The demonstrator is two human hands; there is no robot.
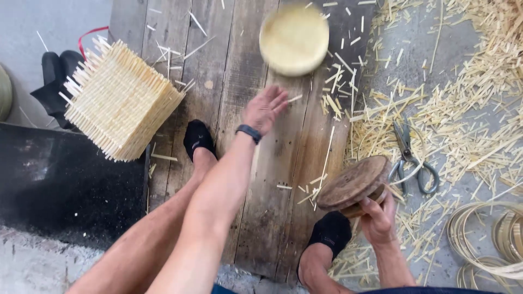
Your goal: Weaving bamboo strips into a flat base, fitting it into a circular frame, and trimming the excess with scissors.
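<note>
The right hand [378, 218] is closed around the underside of a round, dark wooden form [354, 182], which is held tilted above the right edge of the weathered plank board [245, 71]; the fingers [376, 204] are curled beneath the disc, so that its flat top is left uncovered. The left hand [265, 108] is stretched forward over the planks with its fingers [279, 98] spread and slack, and nothing is gripped in it. A pale round woven bamboo disc [294, 39], blurred, is seen just beyond those fingertips, clear of them and not touched. A black band [249, 132] is worn on the left wrist. A square woven bamboo basket [121, 100] with bristling strip ends is tilted at the left. Scissors [411, 160] lie among bamboo offcuts [468, 109] just beside the wooden form. 2 feet in black socks [197, 139] rest on the planks.
</note>
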